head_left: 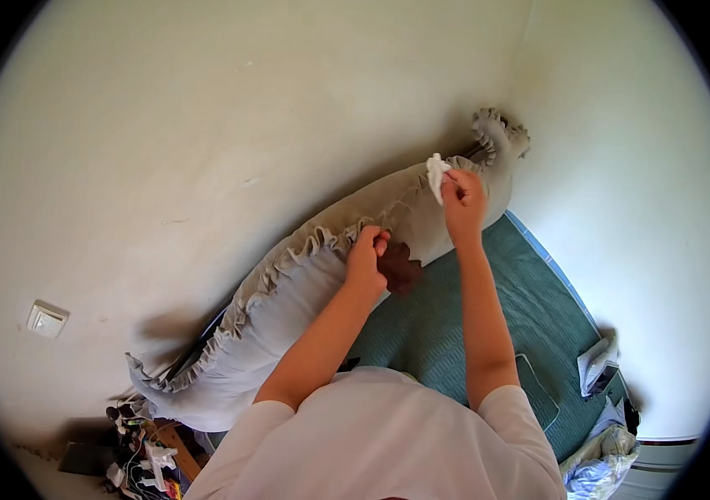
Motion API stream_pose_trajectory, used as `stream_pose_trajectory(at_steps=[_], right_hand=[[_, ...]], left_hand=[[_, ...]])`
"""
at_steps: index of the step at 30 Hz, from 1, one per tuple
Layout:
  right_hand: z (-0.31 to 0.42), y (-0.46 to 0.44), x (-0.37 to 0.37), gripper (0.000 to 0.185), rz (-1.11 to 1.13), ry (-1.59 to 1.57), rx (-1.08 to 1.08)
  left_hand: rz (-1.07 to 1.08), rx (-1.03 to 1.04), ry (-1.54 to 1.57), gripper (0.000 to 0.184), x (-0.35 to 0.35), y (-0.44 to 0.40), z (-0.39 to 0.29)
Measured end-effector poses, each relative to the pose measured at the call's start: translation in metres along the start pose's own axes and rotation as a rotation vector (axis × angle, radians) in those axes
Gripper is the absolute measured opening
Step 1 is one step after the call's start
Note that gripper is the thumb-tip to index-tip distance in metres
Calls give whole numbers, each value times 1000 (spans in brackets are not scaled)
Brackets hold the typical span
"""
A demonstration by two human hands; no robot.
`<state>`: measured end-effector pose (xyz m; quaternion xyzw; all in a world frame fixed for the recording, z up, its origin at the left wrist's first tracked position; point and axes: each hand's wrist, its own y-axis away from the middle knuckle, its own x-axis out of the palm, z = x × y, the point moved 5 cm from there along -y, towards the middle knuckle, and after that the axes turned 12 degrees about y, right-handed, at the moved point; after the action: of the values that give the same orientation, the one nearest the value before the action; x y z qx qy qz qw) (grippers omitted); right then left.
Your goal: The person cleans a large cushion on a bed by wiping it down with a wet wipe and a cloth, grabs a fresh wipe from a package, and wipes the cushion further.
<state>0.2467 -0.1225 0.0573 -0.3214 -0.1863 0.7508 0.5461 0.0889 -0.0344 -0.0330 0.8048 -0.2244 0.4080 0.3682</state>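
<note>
My left hand [367, 260] is closed over the front of a long grey padded cushion with ruffled edges [288, 308]. From beside its fingers hangs a dark brown, soft-looking crumpled piece [401, 267], which the hand appears to grip. Higher and to the right, my right hand [463, 204] pinches a small white crumpled cloth or tissue [436, 177] between thumb and fingers. Thin pale strands [405, 200] seem to run between the two hands, too fine to make out. The cushion leans along the wall behind both hands.
A green quilted bed cover [422, 333] lies below my arms. At its right edge are a phone-like dark object [603, 379] and a plastic bag [605, 467]. Cables and small items [151, 454] crowd the lower left. A light switch [47, 319] is on the wall.
</note>
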Motion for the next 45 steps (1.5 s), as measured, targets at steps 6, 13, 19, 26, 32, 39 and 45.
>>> stream_pose_trajectory(at_steps=[6,13,19,26,32,39,45], right_hand=[[26,66,54,12,323,90,-359],[0,24,31,11,71,364,-332],[31,67,52,9,287,276,-462],[9,39,29,12,51,297,-243],[29,63,68,10,249,320,-441],[-41,-8,20,11,-24,534,-221],[-52,0,-9,11,-130,-12,144]], left_hand=[[-106,-2,-16,19,-3,14,-8],[-52,24,-19,19,-5,17,-20],[-65,-39,79,19,-14,13,-13],[-48,14,-9,20,-9,14,-22],[-158,-8,-54,21,-20,18,-16],[47,-27,-142,24,-20,21,-18],[154,-154,-551,56,20,36,-1]])
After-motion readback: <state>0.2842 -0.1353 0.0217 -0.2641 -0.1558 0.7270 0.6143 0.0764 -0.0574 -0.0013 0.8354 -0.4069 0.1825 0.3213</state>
